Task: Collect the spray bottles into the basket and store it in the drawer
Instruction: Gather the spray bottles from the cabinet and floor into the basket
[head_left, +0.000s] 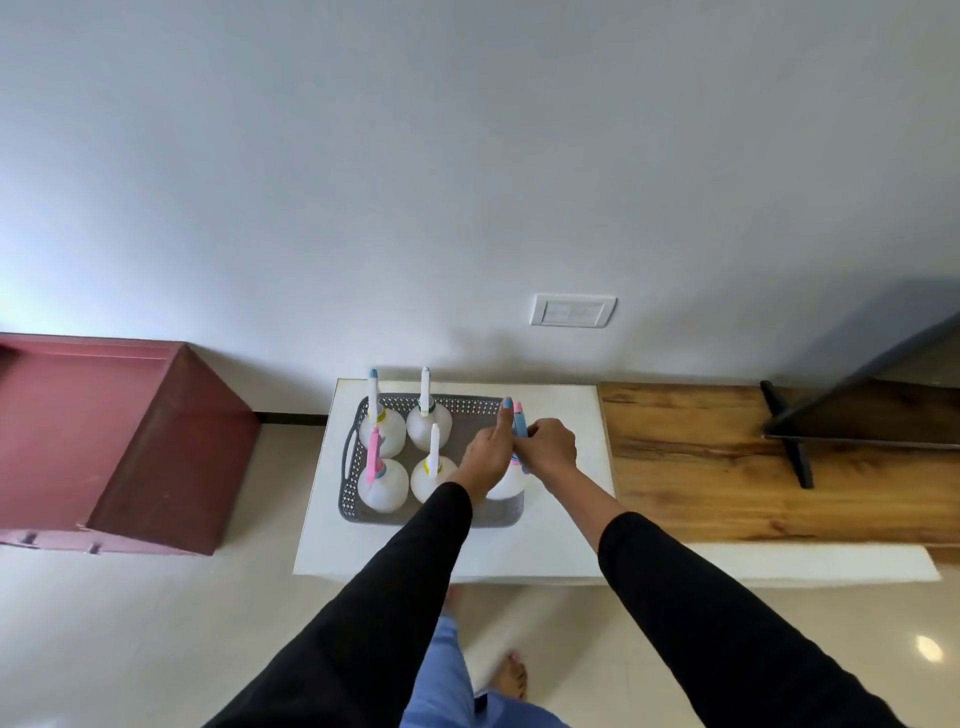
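Gripped the fifth spray bottle (506, 486) by its blue trigger head with the right hand (548, 449), fingers curled round it. Kept the left hand (485, 452) pressed close alongside, thumb upright and fingers bent; could not tell whether it pinched the nozzle or merely steadied it. Had the bottle's white body low in the right end of the grey perforated basket (353, 457), on the white table (561, 519), beside four other spray bottles (387, 480) standing upright in two rows.

Likely risks from here:
- Squeezing the trigger by accident, with the grip sitting on the head rather than the body.
- Letting go before the base sat flat, tipping the bottle against its neighbour and toppling the tall, narrow-necked row.
- Brushing the nearest upright nozzle with the left sleeve on withdrawal.
- Lifting the loaded basket unevenly afterwards, sending round-bellied bottles sliding or over the low wall.

Saw no drawer for certain; only a maroon cabinet (130, 431) to the left and a wooden top (727, 457) to the right.
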